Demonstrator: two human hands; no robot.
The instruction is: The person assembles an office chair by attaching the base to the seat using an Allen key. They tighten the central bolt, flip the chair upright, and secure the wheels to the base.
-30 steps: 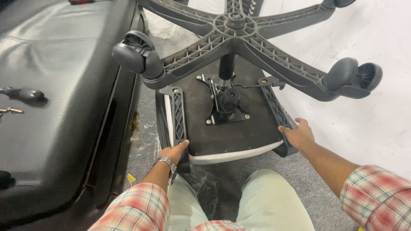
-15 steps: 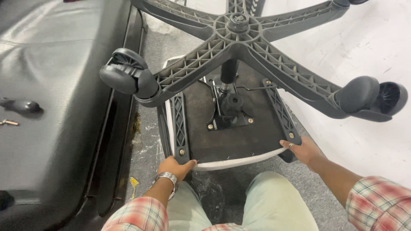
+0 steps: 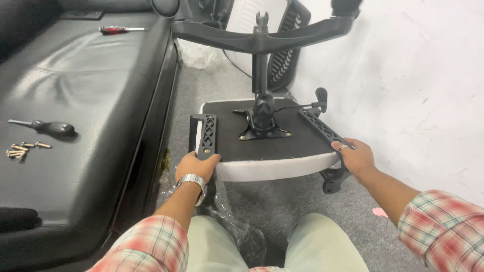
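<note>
An upside-down office chair seat point(image 3: 272, 166) with a white edge and black underside rests on the grey floor in front of me. Its gas column point(image 3: 259, 75) rises to the star base point(image 3: 262, 38) with castors above. My left hand point(image 3: 194, 167), with a metal watch on the wrist, grips the near end of the left armrest bracket point(image 3: 206, 133). My right hand point(image 3: 355, 157), wearing a ring, grips the right armrest bracket point(image 3: 325, 131) at the seat's corner.
A black leather sofa point(image 3: 75, 111) runs along the left, carrying a black-handled screwdriver point(image 3: 45, 127), several brass screws point(image 3: 20, 149) and a red-handled screwdriver point(image 3: 121, 29). A white wall point(image 3: 403, 75) stands to the right. Clear plastic wrap point(image 3: 237, 231) lies between my knees.
The seat and base have tipped away from me, so the star base now stands higher and farther. Both hands stay on the armrest brackets at the near edge.
</note>
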